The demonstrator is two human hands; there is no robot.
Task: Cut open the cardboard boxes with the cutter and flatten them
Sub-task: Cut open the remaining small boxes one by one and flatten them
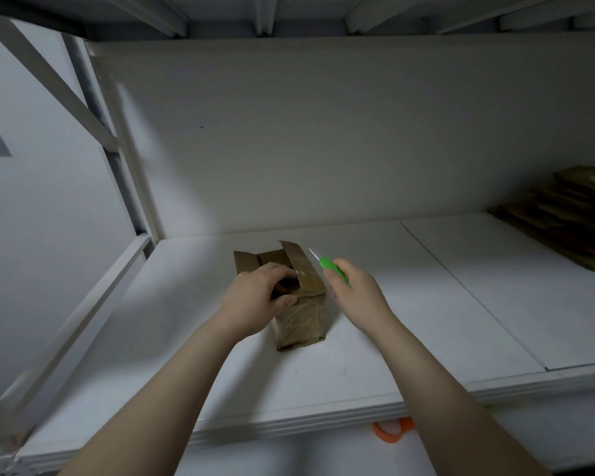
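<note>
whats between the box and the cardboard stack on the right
Head view: the right hand holding the green cutter beside the box, then bare white shelf to the stack.

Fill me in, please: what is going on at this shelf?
A person is opening a small cardboard box on a white shelf. The left hand grips the box at its raised top flaps; the right hand holds a green cutter, blade out, just beside the box. Flattened cardboard lies stacked at the far right.
</note>
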